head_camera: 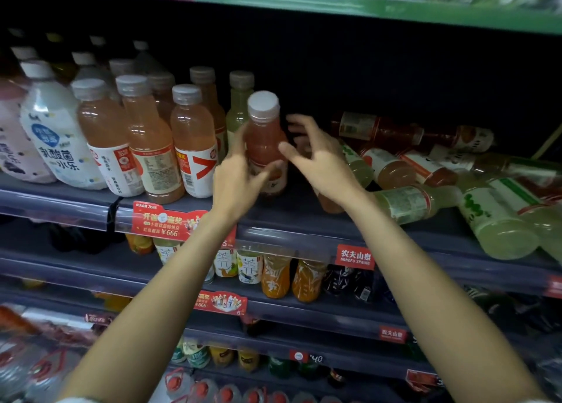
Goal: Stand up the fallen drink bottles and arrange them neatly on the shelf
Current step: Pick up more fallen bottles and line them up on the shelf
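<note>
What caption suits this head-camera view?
Left hand holds a red drink bottle upright; fallen bottles lie beside the open right hand.

The light is dim and cool, and the back of the shelf [395,77] falls into near-black shadow. Soft glare streaks the upright bottles [146,135] at left. My right hand [316,156] smears with motion blur, its fingers [299,123] ghosted. Wide-angle bending curves the shelf edges, and the corners go soft and smeared.
</note>
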`<action>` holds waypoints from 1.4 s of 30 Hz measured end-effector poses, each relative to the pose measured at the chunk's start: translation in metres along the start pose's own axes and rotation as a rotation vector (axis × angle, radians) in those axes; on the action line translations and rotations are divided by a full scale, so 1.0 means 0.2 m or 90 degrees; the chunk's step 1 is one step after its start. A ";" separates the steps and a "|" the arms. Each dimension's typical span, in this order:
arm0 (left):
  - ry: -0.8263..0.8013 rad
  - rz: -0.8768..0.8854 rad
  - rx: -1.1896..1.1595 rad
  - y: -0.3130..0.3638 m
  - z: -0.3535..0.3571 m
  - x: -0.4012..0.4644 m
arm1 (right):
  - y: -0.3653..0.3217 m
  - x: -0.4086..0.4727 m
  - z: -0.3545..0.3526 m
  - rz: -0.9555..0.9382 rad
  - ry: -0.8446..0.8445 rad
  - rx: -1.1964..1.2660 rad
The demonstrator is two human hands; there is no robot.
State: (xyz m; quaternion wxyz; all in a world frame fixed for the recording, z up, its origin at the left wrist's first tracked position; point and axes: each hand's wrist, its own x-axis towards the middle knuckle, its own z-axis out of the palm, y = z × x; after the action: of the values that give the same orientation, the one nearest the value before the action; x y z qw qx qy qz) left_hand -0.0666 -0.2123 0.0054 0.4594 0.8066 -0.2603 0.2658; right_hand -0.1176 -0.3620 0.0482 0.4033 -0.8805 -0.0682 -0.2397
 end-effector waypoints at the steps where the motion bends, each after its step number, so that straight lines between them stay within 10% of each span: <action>1: 0.019 -0.015 -0.004 0.00 -0.01 0.00 | 0.03 -0.01 0.02 0.021 -0.033 -0.001; 5: 0.049 -0.020 0.090 -0.01 -0.07 0.04 | 0.11 -0.08 0.12 0.081 -0.181 0.015; 16: 0.134 0.249 0.336 -0.18 -0.10 -0.04 | 0.11 -0.03 0.45 0.044 0.042 -0.058; 28: 0.149 0.242 0.383 -0.23 -0.12 -0.05 | 0.03 -0.11 0.32 -0.085 0.075 -0.290; 33: -0.020 0.196 0.150 -0.05 -0.05 -0.16 | 0.06 -0.21 0.15 0.015 0.096 -0.519; 42: -0.217 -0.034 0.110 0.07 0.11 -0.15 | 0.12 -0.32 0.07 0.008 0.096 -0.426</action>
State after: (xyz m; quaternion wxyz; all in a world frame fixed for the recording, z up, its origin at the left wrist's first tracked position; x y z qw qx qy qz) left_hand -0.0941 -0.2330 -0.0155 0.3448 0.8828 -0.2892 0.1344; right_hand -0.1609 -0.3619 -0.0066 0.0971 -0.9443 0.0497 -0.3104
